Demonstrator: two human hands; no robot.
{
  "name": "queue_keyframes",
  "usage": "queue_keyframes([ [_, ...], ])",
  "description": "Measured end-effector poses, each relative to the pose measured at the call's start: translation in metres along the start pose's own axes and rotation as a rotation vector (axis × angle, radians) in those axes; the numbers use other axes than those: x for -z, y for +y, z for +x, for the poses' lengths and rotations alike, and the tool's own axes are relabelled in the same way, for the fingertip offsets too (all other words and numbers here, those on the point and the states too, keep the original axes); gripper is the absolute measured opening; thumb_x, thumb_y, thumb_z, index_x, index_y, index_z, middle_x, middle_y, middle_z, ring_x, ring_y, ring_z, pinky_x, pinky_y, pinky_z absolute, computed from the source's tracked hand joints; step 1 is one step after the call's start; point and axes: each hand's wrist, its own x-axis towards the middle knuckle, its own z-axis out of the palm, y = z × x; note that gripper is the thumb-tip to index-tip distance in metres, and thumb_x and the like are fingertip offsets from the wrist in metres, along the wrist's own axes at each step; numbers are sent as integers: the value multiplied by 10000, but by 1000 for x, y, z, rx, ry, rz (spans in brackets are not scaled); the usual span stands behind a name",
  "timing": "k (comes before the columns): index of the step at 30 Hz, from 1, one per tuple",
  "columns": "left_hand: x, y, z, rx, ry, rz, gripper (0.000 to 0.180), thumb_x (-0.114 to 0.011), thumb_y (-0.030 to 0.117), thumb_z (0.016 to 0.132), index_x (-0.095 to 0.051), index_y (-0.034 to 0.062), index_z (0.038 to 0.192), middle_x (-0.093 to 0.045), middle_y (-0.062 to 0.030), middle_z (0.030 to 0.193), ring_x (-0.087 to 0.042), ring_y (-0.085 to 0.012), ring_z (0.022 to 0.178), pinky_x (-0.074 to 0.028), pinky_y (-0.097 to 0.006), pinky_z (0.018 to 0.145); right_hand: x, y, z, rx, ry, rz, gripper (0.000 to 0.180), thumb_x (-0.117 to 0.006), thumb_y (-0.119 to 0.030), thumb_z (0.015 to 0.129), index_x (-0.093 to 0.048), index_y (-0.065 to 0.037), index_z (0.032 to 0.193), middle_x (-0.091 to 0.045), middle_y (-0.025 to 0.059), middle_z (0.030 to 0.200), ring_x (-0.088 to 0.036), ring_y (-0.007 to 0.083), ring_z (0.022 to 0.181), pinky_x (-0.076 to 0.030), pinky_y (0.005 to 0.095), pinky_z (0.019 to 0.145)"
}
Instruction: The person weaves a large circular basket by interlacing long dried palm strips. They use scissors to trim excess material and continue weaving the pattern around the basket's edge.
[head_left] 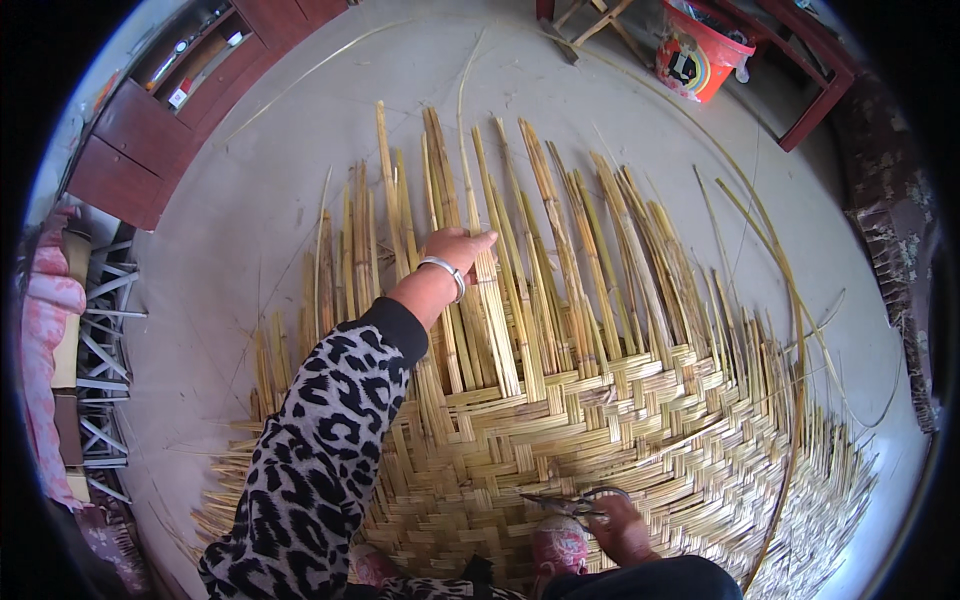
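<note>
Scissors [572, 503] lie on the near edge of the woven mat [600, 420], and the right hand [622, 530] rests on them with fingers curled over the handles. The mat lies flat on the floor [250, 230]. Farther out, the left hand [458, 248] is open, its fingers flat on the loose strips [490, 290] that stick out past the mat's far edge. To do this well, I think she should press one strip at a time, keep it straight beside its neighbours, and leave no gaps. A red bucket [700, 55] stands far off.

A home floor used for weaving: wooden cabinet [150, 130], red bucket [700, 55], bamboo mat [600, 430].
</note>
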Motion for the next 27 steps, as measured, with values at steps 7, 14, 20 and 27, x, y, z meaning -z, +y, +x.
queue_keyframes([
  [7, 12, 40, -21, -199, -36, -173, 265, -679, 227, 909, -629, 0, 1037, -685, -123, 868, -696, -215, 773, -592, -377, 681, -11, -9, 1, 156, -75, -223, 226, -649, -129, 783, -623, -70, 999, -608, 108, 1052, -569, 323, 993, -477, 448, 854],
  [14, 27, 108, -46, -381, -40, -57, 237, -655, 228, 927, -647, 3, 1000, -699, -128, 892, -702, -214, 790, -586, -342, 709, -8, -3, 1, 113, -84, -383, 218, -639, -150, 753, -570, -72, 944, -564, 124, 954, -554, 339, 956, -478, 459, 813],
  [20, 33, 169, -85, -564, 64, -67, 242, -644, 215, 933, -645, -20, 994, -695, -118, 856, -693, -191, 758, -568, -299, 686, -6, 4, 11, 153, -203, -416, 155, -627, -163, 721, -557, -74, 827, -542, 132, 867, -564, 338, 868, -509, 455, 710],
  [27, 45, 233, -133, -759, 83, -49, 237, -649, 218, 929, -640, -13, 983, -702, -132, 863, -707, -201, 741, -585, -310, 676, 11, 7, 18, 32, -100, -132, 83, -615, -148, 757, -581, -95, 811, -585, 122, 724, -630, 345, 687, -528, 483, 641],
])
